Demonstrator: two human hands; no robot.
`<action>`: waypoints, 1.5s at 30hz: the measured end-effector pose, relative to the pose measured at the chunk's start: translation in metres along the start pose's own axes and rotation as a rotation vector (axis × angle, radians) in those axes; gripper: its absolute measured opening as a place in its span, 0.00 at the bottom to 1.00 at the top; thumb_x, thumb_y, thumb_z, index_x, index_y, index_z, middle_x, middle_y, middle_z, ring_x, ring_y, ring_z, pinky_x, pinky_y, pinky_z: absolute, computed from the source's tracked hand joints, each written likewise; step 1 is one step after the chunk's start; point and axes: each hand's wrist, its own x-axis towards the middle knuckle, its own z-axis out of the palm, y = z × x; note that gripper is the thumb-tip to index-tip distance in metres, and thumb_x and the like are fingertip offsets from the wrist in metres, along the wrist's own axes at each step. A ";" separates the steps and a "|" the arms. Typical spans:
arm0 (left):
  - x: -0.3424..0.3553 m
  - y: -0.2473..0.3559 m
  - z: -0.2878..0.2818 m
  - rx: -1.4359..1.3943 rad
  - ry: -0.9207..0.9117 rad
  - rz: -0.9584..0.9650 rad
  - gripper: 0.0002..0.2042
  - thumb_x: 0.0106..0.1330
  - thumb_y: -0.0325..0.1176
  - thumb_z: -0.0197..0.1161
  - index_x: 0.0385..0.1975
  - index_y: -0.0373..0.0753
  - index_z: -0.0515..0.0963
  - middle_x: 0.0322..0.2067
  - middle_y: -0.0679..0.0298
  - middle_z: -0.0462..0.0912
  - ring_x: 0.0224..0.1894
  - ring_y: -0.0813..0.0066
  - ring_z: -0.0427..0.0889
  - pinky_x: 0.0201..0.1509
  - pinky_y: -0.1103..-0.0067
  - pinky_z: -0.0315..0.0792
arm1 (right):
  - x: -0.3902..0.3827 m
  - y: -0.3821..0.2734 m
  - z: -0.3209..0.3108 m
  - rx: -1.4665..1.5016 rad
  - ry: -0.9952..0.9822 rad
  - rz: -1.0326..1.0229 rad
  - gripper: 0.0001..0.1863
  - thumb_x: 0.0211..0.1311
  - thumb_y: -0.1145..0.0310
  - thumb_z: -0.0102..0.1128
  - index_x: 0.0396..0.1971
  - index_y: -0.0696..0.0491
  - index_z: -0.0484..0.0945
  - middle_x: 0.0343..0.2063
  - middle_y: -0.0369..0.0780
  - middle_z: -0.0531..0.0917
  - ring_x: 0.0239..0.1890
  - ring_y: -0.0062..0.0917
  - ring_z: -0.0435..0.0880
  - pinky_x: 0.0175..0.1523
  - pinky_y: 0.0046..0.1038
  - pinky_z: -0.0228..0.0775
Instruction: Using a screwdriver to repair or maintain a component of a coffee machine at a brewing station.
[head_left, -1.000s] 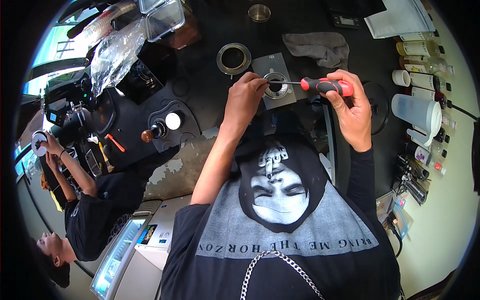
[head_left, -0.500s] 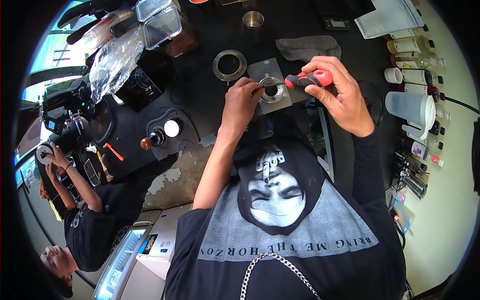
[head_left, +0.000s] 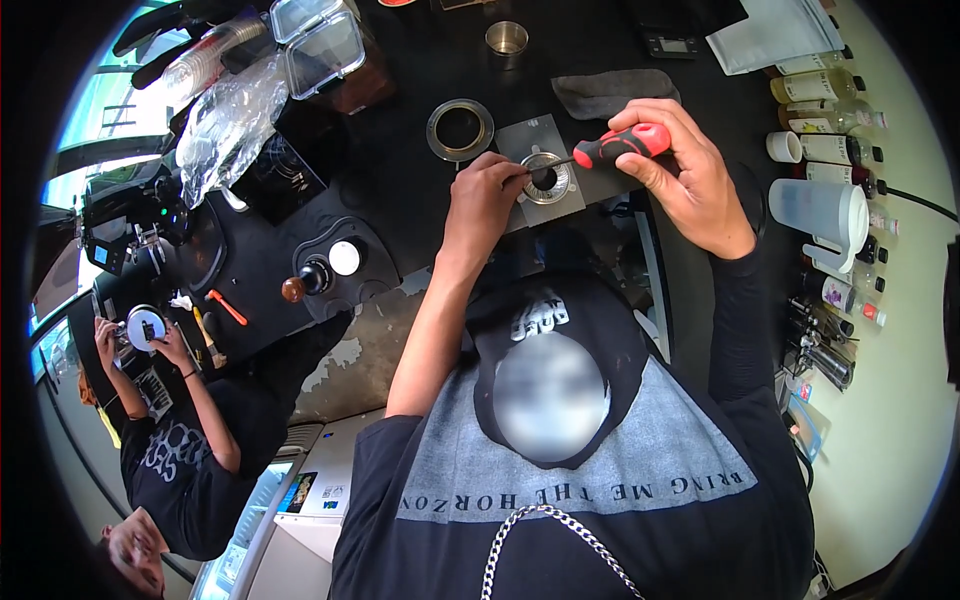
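A round metal ring part (head_left: pixel 548 180) sits on a small grey square plate (head_left: pixel 530 133) on the black counter. My left hand (head_left: pixel 485 200) rests on the ring's left edge, fingers pinching it. My right hand (head_left: pixel 690 180) is shut on a screwdriver with a red and black handle (head_left: pixel 622 146). Its thin shaft slants down to the left, and the tip meets the ring near my left fingertips. My dark sleeve and printed shirt fill the lower middle of the view.
A second metal ring (head_left: pixel 460 130), a small metal cup (head_left: pixel 506 38) and a grey cloth (head_left: pixel 610 92) lie behind the plate. A plastic jug (head_left: pixel 820 215) and bottles (head_left: pixel 820 150) stand at right. At lower left another person (head_left: pixel 180 440) holds a round object (head_left: pixel 148 327).
My right hand has swung the screwdriver from level to slanting down-left and brought it closer to the ring. My left hand stays on the ring.
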 end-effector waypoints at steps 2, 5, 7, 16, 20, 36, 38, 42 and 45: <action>0.000 -0.001 -0.001 -0.012 -0.001 0.006 0.08 0.64 0.30 0.74 0.40 0.35 0.90 0.38 0.56 0.88 0.38 0.60 0.89 0.44 0.70 0.80 | 0.001 -0.001 0.000 -0.004 0.002 -0.003 0.20 0.70 0.58 0.71 0.52 0.56 0.81 0.51 0.41 0.82 0.51 0.34 0.84 0.56 0.31 0.76; 0.000 -0.001 -0.002 -0.016 -0.011 0.014 0.08 0.64 0.30 0.74 0.40 0.35 0.90 0.38 0.57 0.88 0.38 0.60 0.89 0.44 0.70 0.80 | 0.003 -0.002 0.000 0.022 -0.024 0.041 0.20 0.69 0.58 0.71 0.52 0.56 0.81 0.50 0.41 0.82 0.51 0.34 0.84 0.56 0.31 0.76; 0.000 -0.001 -0.002 -0.043 -0.020 -0.004 0.08 0.64 0.31 0.74 0.40 0.35 0.90 0.37 0.57 0.88 0.38 0.60 0.89 0.44 0.70 0.80 | 0.005 0.001 0.001 -0.010 -0.001 0.006 0.20 0.69 0.59 0.71 0.52 0.56 0.81 0.50 0.41 0.82 0.51 0.34 0.84 0.56 0.31 0.76; -0.001 -0.004 0.000 -0.058 0.007 0.017 0.08 0.65 0.30 0.74 0.40 0.35 0.90 0.38 0.57 0.88 0.37 0.60 0.89 0.43 0.71 0.80 | 0.012 -0.007 0.005 -0.083 0.003 0.047 0.19 0.67 0.59 0.73 0.50 0.56 0.82 0.49 0.41 0.83 0.49 0.35 0.84 0.55 0.32 0.77; -0.005 -0.006 0.003 -0.086 0.008 -0.018 0.08 0.65 0.29 0.74 0.41 0.34 0.89 0.39 0.57 0.88 0.36 0.63 0.90 0.42 0.73 0.81 | 0.011 -0.013 0.011 -0.103 0.015 0.016 0.20 0.66 0.59 0.74 0.50 0.56 0.82 0.48 0.41 0.83 0.49 0.35 0.85 0.55 0.32 0.77; -0.019 -0.004 0.021 -0.020 0.169 -0.006 0.08 0.67 0.30 0.71 0.42 0.34 0.88 0.41 0.57 0.87 0.37 0.60 0.90 0.42 0.71 0.84 | 0.008 -0.024 0.010 -0.151 0.044 0.017 0.19 0.66 0.62 0.74 0.50 0.57 0.82 0.46 0.41 0.83 0.46 0.31 0.85 0.52 0.29 0.77; -0.020 -0.004 0.021 -0.007 0.172 0.016 0.08 0.68 0.31 0.71 0.42 0.34 0.88 0.41 0.57 0.87 0.37 0.59 0.90 0.42 0.70 0.83 | 0.010 -0.024 0.010 -0.153 0.033 0.018 0.19 0.67 0.62 0.74 0.50 0.57 0.82 0.46 0.41 0.83 0.46 0.31 0.85 0.51 0.29 0.77; -0.020 -0.004 0.019 -0.014 0.184 0.033 0.08 0.68 0.31 0.71 0.42 0.35 0.88 0.41 0.58 0.87 0.38 0.58 0.89 0.42 0.70 0.82 | 0.012 -0.024 0.012 -0.126 0.027 0.029 0.19 0.67 0.62 0.74 0.50 0.57 0.82 0.46 0.41 0.83 0.46 0.31 0.85 0.51 0.29 0.77; -0.020 -0.003 0.018 -0.023 0.172 0.035 0.08 0.68 0.30 0.71 0.41 0.35 0.88 0.41 0.58 0.86 0.38 0.58 0.89 0.42 0.70 0.82 | 0.015 -0.026 0.011 -0.137 0.012 0.021 0.19 0.66 0.62 0.74 0.50 0.57 0.82 0.47 0.41 0.83 0.46 0.31 0.85 0.52 0.29 0.77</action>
